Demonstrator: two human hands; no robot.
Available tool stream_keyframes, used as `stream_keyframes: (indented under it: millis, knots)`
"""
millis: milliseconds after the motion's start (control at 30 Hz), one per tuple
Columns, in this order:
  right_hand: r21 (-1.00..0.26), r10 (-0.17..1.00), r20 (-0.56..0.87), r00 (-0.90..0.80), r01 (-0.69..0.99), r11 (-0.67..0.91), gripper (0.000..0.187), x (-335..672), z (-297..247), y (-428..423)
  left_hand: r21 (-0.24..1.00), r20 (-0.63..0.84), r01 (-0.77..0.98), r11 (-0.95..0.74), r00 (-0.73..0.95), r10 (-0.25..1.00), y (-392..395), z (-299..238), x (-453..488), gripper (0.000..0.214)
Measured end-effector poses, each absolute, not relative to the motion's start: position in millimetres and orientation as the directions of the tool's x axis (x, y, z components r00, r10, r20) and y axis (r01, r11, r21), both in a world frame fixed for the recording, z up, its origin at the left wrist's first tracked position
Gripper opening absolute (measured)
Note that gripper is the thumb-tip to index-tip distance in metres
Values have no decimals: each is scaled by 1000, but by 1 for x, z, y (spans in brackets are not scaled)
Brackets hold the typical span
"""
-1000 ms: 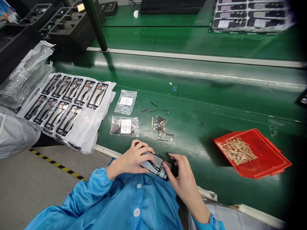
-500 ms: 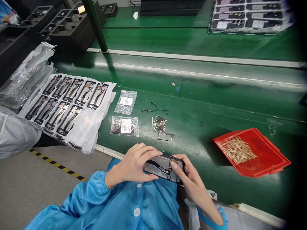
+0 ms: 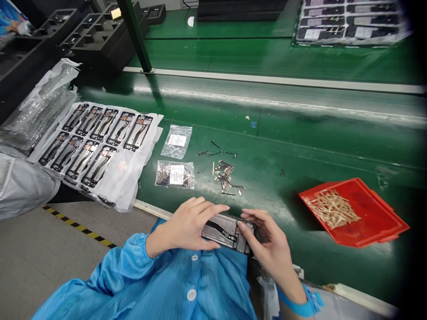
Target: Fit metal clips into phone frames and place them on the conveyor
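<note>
While the left hand (image 3: 188,229) and the right hand (image 3: 270,240) gripped a metal phone frame (image 3: 227,232) by its two ends, fingers curled over its top edge, the frame was held at the near edge of the green workbench (image 3: 300,146), its long axis crosswise, right end dipping slightly. Beyond it lay loose metal pieces (image 3: 225,177) and a labelled plastic bag (image 3: 175,174); off to the right, a red tray (image 3: 380,213) held brass-coloured pins (image 3: 332,209).
</note>
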State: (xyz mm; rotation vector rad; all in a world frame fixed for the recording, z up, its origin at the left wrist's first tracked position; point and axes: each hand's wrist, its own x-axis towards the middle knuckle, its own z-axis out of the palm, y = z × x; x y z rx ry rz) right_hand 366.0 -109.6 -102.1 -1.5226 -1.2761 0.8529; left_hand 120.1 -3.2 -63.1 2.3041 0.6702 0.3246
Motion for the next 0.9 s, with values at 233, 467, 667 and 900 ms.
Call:
stream_keyframes:
  millis: [233,467,667,900]
  knots:
    - [-786,916,397,55,536,309,18,371,-90,-99,726,68,372,-578,798,598,-3,-59,122,67]
    - [-790,898,440,-11,470,393,22,367,-99,-94,828,176,375,-417,532,829,-11,-76,132,22]
    - [-815,908,416,50,464,348,22,359,-107,-95,831,328,328,-450,364,872,-15,-100,136,7]
    - [-851,914,401,64,394,346,23,355,-106,-95,784,464,292,-548,310,830,-22,-124,134,25]
